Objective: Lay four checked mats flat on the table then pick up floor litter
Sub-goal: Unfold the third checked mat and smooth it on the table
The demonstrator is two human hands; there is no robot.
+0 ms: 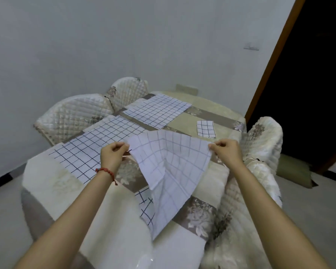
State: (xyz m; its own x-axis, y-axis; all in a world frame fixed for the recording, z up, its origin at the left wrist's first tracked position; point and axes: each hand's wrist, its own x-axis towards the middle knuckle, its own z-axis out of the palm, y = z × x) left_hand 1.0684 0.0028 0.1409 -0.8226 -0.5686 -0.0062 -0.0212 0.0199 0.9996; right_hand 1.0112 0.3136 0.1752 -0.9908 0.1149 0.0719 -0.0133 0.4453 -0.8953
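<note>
Left hand (113,152) and right hand (226,150) pinch corners of a sagging, creased white checked mat (169,162).

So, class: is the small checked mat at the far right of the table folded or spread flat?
Folded. The small mat shows only a few squares, while the spread mat beside it covers far more table.

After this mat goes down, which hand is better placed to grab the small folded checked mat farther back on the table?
Probably the right hand. The folded checked mat lies just beyond it on the table's right side, while the left hand would have to cross over the held mat that both hands now pinch.
</note>
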